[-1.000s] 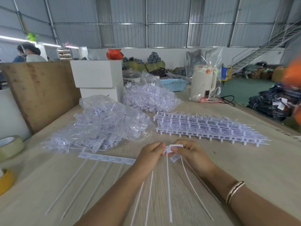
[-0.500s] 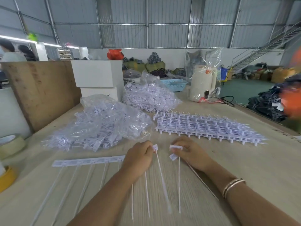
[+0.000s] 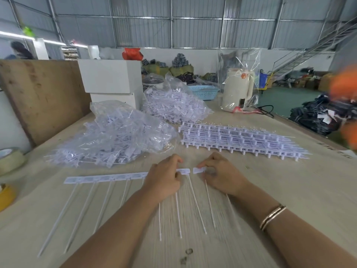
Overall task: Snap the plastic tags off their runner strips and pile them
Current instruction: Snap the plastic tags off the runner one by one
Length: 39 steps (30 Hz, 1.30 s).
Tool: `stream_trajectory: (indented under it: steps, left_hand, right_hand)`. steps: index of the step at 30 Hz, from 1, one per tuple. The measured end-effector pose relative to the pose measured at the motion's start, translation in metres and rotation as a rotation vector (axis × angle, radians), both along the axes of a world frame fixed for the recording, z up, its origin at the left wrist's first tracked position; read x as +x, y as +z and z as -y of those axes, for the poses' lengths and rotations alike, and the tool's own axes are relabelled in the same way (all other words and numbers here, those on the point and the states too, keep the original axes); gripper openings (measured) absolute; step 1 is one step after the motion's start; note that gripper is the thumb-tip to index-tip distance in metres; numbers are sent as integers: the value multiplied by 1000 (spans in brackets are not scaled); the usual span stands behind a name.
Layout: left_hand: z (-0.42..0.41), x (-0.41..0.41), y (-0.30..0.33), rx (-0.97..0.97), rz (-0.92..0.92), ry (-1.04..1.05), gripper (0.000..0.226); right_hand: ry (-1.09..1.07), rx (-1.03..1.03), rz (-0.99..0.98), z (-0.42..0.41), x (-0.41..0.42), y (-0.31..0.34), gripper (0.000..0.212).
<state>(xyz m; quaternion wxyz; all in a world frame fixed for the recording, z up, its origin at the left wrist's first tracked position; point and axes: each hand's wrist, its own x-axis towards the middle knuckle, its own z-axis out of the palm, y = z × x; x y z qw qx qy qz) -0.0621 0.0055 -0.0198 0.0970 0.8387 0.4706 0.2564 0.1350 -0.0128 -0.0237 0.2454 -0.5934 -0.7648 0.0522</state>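
A white strip of joined plastic tags (image 3: 108, 178) lies on the wooden table (image 3: 289, 190), its long thin tails pointing toward me. My left hand (image 3: 164, 176) grips the strip's right end, where one tag head (image 3: 184, 171) sticks out past my fingers. My right hand (image 3: 222, 174) pinches a separate tag (image 3: 199, 170), a small gap away from the strip. More thin tails run back under both hands. A pile of loose tags in a clear bag (image 3: 116, 136) lies behind my left hand.
A stack of whole runner strips (image 3: 241, 140) lies at the right rear, and a second bag of tags (image 3: 173, 105) sits further back. White boxes (image 3: 112, 78), a kettle in plastic wrap (image 3: 235, 89), a plywood board (image 3: 38, 97) and tape rolls (image 3: 9, 159) ring the table.
My hands have drawn apart, and a tag has come off the strip into my right hand. The strip has slid to the right, toward my left hand.
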Motion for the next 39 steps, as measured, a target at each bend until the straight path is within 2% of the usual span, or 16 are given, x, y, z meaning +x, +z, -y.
stream_trajectory:
  steps: [3, 6, 8, 9, 11, 16, 18, 22, 26, 30, 34, 37, 39]
  left_hand:
    - [-2, 0, 5, -10, -78, -20, 37]
    - [-11, -10, 21, -141, -325, 65, 37]
    - [-17, -16, 30, -216, -478, 64, 26]
    - [-18, -18, 31, -214, -497, 41, 20]
    - [-16, -18, 29, -162, -402, -9, 16]
    - [-8, -20, 13, 146, -98, -54, 13]
    - [-8, -24, 12, 220, -71, -69, 14]
    - [-7, -26, 12, 349, -98, -97, 14]
    - [-7, -26, 9, 373, -124, -82, 17]
    - [-8, -27, 7, 364, -104, -71, 19]
    - [-9, -25, 6, 244, -89, -59, 26]
    - [-13, -30, 3, 178, -95, -15, 23]
    - [-16, -34, 1, 189, -80, -7, 16]
  right_hand:
    - [-30, 87, -5, -7, -11, -1, 26]
    - [-45, 126, -22, -9, -16, 1, 24]
    - [-80, 113, -103, -7, -17, 5, 24]
    - [-89, 94, -139, -7, -18, 8, 23]
    - [-81, 61, -169, -7, -23, 14, 22]
    - [-90, 30, -167, -6, -35, 7, 24]
    - [-55, -17, -143, -6, -33, 5, 26]
    - [117, -73, -417, -1, -33, 10, 18]
    - [131, -64, -374, -3, -33, 7, 23]
    - [138, 28, -394, -3, -33, 6, 5]
    - [133, 104, -328, -1, -34, 7, 7]
    - [128, 147, -453, 2, -35, 9, 16]
    - [47, 133, -547, -1, -33, 10, 24]
